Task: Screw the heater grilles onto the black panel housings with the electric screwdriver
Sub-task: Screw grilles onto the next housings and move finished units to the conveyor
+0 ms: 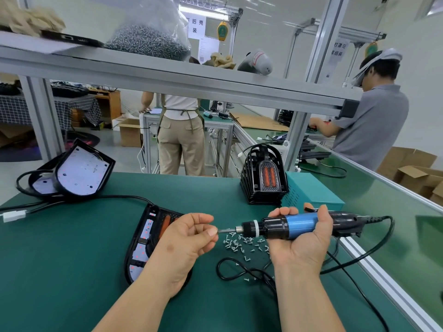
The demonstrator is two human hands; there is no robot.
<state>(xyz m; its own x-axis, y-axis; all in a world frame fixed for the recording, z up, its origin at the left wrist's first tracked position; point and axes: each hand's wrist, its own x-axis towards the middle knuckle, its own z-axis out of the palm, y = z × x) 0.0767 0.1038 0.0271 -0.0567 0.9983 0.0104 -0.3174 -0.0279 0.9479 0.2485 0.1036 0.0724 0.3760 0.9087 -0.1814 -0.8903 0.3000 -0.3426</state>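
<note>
My right hand (302, 245) grips the blue and black electric screwdriver (294, 225), held level above the table with its bit pointing left. My left hand (189, 238) pinches a small screw (217, 231) at the tip of that bit. Under my left hand lies a black panel housing (143, 238) with a grille part inside it, partly hidden by the hand. Loose silver screws (242, 244) are scattered on the green mat below the screwdriver. A stack of black heater grilles (263, 178) stands at the back right. Two more panel housings (76, 171) lean at the back left.
The screwdriver's black cable (354, 259) loops over the mat (72, 271) to the right and front. A teal box (314, 195) sits behind the grilles. A white connector (14, 215) lies at the left edge. An overhead shelf (167, 77) carries a bag of screws (148, 41). Two people work behind.
</note>
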